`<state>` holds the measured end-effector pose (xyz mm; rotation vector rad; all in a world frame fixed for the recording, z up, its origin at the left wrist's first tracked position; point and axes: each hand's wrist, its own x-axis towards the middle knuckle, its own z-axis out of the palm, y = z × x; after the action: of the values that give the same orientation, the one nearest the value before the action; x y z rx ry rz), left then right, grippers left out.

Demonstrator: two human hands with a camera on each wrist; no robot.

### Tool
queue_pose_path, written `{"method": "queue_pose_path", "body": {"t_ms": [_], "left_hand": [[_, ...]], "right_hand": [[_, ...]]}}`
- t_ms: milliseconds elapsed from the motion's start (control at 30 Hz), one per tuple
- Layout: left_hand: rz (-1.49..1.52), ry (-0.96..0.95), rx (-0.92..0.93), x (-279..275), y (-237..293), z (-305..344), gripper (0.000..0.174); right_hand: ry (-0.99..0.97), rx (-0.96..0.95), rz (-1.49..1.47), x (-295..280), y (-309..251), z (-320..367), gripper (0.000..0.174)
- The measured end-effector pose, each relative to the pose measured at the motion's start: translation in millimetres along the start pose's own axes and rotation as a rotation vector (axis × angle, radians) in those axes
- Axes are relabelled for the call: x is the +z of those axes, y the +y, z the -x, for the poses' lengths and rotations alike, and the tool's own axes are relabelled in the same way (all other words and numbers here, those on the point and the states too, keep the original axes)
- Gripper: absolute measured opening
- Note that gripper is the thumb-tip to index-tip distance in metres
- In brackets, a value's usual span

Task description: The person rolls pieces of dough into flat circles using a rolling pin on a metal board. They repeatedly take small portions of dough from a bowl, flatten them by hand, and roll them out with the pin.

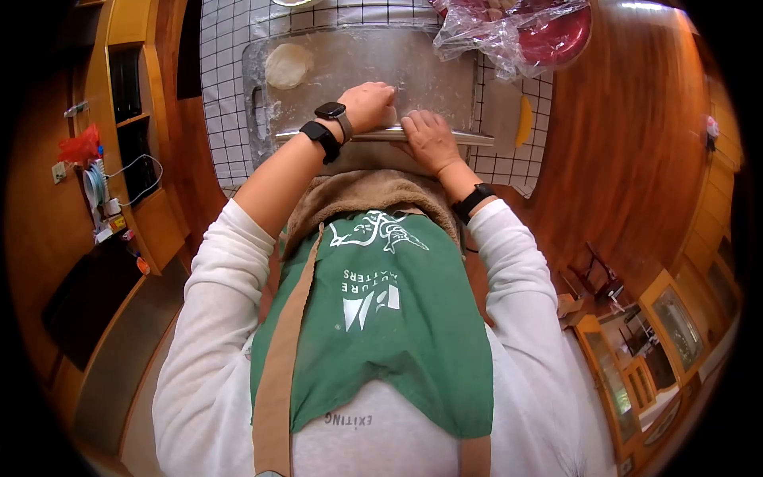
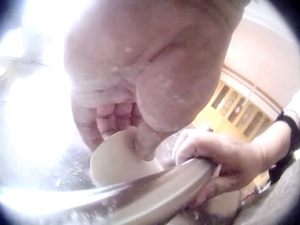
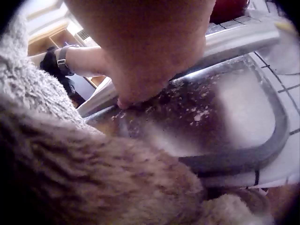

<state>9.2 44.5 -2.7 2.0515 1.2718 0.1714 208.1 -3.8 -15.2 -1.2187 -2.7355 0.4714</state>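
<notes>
My left hand [image 1: 367,107] reaches over the board with its fingers bent down. In the left wrist view its thumb and fingers pinch the edge of a thin, round, pale dough wrapper [image 2: 112,159]. Just in front of the wrapper lies a long silvery rolling pin [image 2: 159,192], spanning the near part of the board. My right hand [image 1: 430,139] grips the pin right of its middle, fingers over the top and thumb on the near side. The right wrist view shows mostly the back of that hand [image 3: 145,51], hiding part of the pin.
The flour-dusted board [image 1: 334,60] lies on a checked tablecloth [image 1: 222,71]. A round pale dough piece [image 1: 288,65] rests at its far left. A red bowl [image 1: 556,40] partly under clear plastic stands far right, with a yellow-edged flat thing [image 1: 524,122] nearer.
</notes>
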Motion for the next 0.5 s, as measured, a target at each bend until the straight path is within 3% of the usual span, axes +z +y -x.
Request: {"method": "queue_pose_path", "body": {"t_ms": [67,133,333,400,433,500], "left_hand": [[0.025,-0.027,-0.013,-3.4,-4.0,1.0,0.015],[0.354,-0.072,-0.166,-11.2,-4.0,6.2,0.015],[0.215,0.025,-0.202,-6.5,-11.7,8.8,0.015],[0.169,0.039,-0.177,-6.3,-13.4,6.7,0.015],[0.138,0.056,-0.174,-6.7,-14.1,4.1,0.016],[0.110,0.068,-0.175,-4.8,-14.8,4.1,0.016]], "right_hand": [[0.024,-0.040,-0.015,-7.2,5.0,2.7,0.038],[0.042,-0.079,-0.035,-13.5,7.4,3.5,0.036],[0.145,-0.138,-0.005,-4.6,18.7,-18.0,0.035],[0.122,0.140,-0.083,-3.5,20.2,-33.8,0.035],[0.119,0.141,-0.084,-2.0,20.1,-39.3,0.035],[0.271,0.316,0.013,1.2,16.7,-44.7,0.036]]}}
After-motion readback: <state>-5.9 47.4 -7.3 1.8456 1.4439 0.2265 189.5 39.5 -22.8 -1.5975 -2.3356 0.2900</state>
